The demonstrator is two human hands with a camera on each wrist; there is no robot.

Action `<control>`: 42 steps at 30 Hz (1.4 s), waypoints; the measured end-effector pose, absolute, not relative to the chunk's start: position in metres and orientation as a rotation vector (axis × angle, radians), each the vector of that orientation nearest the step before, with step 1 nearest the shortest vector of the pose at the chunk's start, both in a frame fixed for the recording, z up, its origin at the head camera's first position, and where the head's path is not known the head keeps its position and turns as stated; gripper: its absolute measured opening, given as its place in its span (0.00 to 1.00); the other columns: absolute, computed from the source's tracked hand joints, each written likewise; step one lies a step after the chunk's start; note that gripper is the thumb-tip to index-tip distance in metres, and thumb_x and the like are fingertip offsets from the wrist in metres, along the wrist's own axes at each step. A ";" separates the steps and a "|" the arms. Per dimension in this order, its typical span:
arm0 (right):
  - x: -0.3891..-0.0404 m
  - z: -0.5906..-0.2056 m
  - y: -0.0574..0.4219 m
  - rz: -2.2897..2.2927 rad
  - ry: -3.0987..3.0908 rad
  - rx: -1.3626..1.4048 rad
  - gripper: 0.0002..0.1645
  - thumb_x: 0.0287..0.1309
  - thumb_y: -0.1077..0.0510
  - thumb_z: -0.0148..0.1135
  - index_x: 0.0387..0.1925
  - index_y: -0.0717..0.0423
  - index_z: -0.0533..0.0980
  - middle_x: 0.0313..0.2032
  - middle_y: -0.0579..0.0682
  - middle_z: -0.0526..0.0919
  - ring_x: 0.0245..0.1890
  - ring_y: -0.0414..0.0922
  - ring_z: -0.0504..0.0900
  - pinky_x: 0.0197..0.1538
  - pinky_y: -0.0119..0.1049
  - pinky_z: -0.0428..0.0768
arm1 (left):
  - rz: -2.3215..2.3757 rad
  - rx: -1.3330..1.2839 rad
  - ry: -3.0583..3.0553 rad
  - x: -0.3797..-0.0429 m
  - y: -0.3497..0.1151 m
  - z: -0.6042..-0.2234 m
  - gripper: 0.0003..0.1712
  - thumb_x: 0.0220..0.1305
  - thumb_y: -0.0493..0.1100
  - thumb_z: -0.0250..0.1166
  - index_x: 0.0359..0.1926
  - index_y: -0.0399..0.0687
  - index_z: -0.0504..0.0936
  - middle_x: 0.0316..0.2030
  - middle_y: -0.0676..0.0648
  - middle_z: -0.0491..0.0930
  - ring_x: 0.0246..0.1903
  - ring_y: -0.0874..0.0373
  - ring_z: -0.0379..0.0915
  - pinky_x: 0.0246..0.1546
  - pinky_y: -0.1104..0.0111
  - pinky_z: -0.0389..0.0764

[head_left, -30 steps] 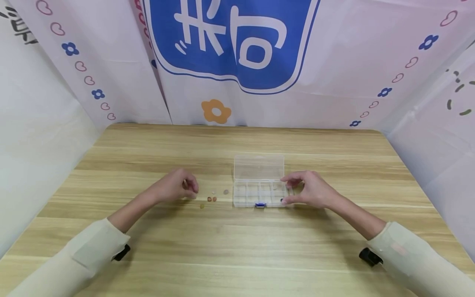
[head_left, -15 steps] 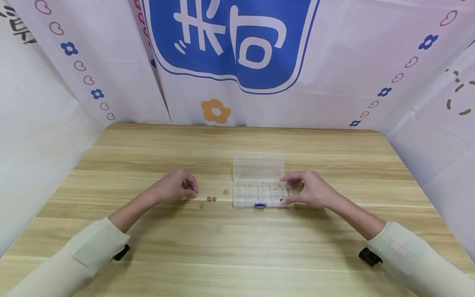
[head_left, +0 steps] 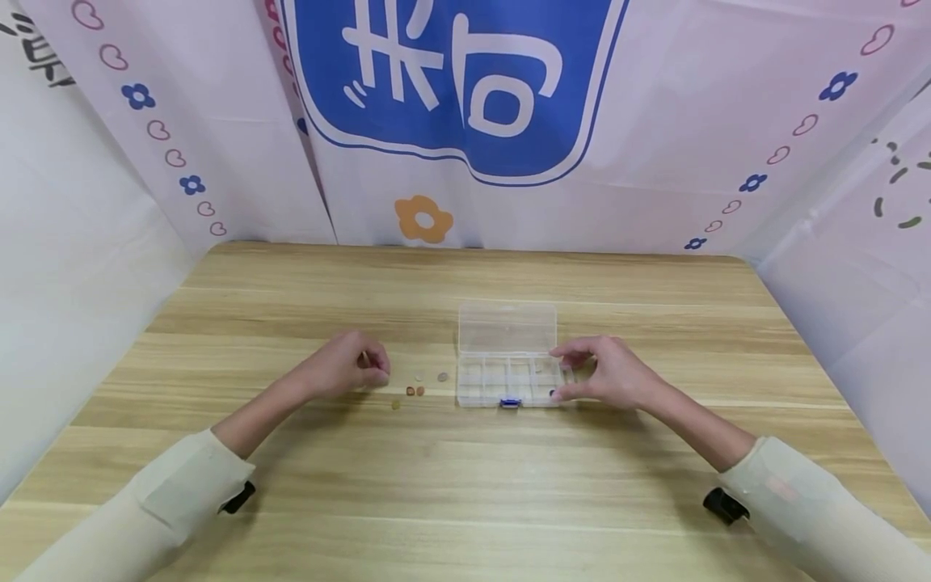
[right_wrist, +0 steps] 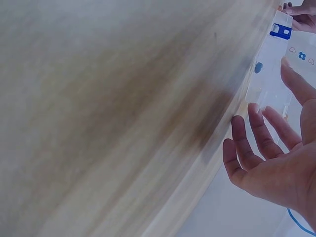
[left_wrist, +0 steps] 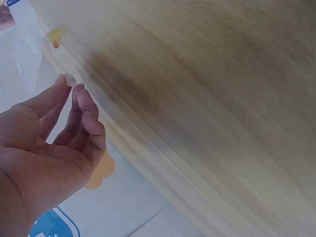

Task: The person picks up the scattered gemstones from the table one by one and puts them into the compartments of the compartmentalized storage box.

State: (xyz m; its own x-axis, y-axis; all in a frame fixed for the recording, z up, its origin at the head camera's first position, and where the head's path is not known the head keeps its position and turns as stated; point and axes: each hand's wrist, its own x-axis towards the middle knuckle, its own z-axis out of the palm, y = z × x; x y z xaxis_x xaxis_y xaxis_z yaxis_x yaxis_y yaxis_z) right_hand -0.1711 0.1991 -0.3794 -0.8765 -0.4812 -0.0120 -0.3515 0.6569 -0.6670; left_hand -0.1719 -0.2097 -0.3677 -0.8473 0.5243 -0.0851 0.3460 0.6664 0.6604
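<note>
In the head view a clear plastic compartment box (head_left: 496, 391) lies with its lid (head_left: 507, 328) folded back and a blue latch (head_left: 511, 402) at the front. My right hand (head_left: 609, 372) holds its right end, thumb at the front, fingers at the back. A dark blue piece (right_wrist: 258, 67) sits in the compartment near that thumb. Left of the box my left hand (head_left: 351, 364) pinches a small pale round piece (left_wrist: 70, 79) between thumb and fingertips. Several small pieces lie between hand and box: a grey one (head_left: 442, 377), a reddish one (head_left: 410, 390), an orange one (head_left: 420, 390) and a yellow one (head_left: 396, 404).
The wood-grain table (head_left: 465, 485) extends around the box on every side. A printed cloth (head_left: 640, 162) hangs behind its back edge, with white cloth at both sides. Dark wrist devices (head_left: 726, 504) sit at the sleeve cuffs.
The left fingertips shift very slightly at the edge of the loose pieces. The right hand and the box stay where they were.
</note>
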 end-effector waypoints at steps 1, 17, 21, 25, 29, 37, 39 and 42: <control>-0.171 -0.379 0.199 -1.022 2.684 -0.678 0.38 0.46 0.51 0.85 0.57 0.66 0.82 0.43 0.51 0.86 0.45 0.48 0.82 0.53 0.49 0.82 | 0.969 0.689 2.612 -0.172 -0.209 -0.367 0.05 0.64 0.30 0.70 0.31 0.40 0.86 0.29 0.48 0.83 0.31 0.57 0.77 0.33 0.68 0.79; -0.172 -0.380 0.200 -1.031 2.677 -0.689 0.39 0.47 0.51 0.85 0.57 0.67 0.81 0.42 0.52 0.86 0.45 0.49 0.82 0.53 0.50 0.82 | 1.003 0.727 2.665 -0.174 -0.199 -0.363 0.07 0.68 0.31 0.67 0.45 0.32 0.88 0.35 0.43 0.87 0.32 0.57 0.77 0.33 0.70 0.78; -0.172 -0.381 0.200 -1.032 2.679 -0.690 0.39 0.46 0.51 0.85 0.57 0.67 0.81 0.43 0.52 0.86 0.45 0.50 0.82 0.53 0.51 0.82 | 1.009 0.753 2.676 -0.174 -0.195 -0.362 0.07 0.69 0.30 0.67 0.45 0.32 0.88 0.37 0.42 0.88 0.33 0.58 0.77 0.34 0.70 0.77; -0.172 -0.381 0.199 -1.022 2.686 -0.685 0.39 0.46 0.51 0.85 0.57 0.66 0.82 0.43 0.52 0.87 0.45 0.50 0.83 0.54 0.50 0.82 | 1.040 0.758 2.675 -0.174 -0.191 -0.362 0.05 0.69 0.31 0.67 0.42 0.33 0.88 0.36 0.42 0.87 0.31 0.58 0.76 0.33 0.70 0.76; -0.172 -0.381 0.199 -1.020 2.686 -0.682 0.39 0.46 0.51 0.85 0.57 0.66 0.81 0.43 0.52 0.87 0.45 0.50 0.83 0.54 0.51 0.82 | 1.079 0.739 2.659 -0.174 -0.188 -0.362 0.04 0.69 0.30 0.66 0.41 0.33 0.87 0.34 0.42 0.86 0.30 0.56 0.76 0.30 0.71 0.75; -0.171 -0.379 0.198 -1.027 2.684 -0.672 0.38 0.47 0.51 0.85 0.57 0.66 0.81 0.43 0.52 0.87 0.46 0.50 0.83 0.54 0.50 0.81 | 1.169 0.700 2.609 -0.172 -0.181 -0.360 0.03 0.70 0.31 0.66 0.40 0.32 0.85 0.34 0.39 0.84 0.29 0.47 0.78 0.26 0.72 0.76; -0.171 -0.379 0.198 -1.030 2.684 -0.664 0.38 0.47 0.51 0.85 0.57 0.66 0.82 0.43 0.52 0.87 0.46 0.50 0.83 0.54 0.50 0.81 | 1.184 0.707 2.607 -0.172 -0.180 -0.359 0.03 0.70 0.31 0.66 0.39 0.33 0.84 0.33 0.39 0.84 0.29 0.47 0.78 0.27 0.72 0.76; -0.171 -0.379 0.198 -1.033 2.682 -0.659 0.38 0.47 0.52 0.85 0.57 0.67 0.81 0.43 0.52 0.86 0.45 0.50 0.82 0.54 0.51 0.81 | 1.205 0.720 2.598 -0.173 -0.178 -0.357 0.02 0.70 0.31 0.66 0.39 0.33 0.84 0.33 0.39 0.83 0.29 0.46 0.78 0.27 0.72 0.76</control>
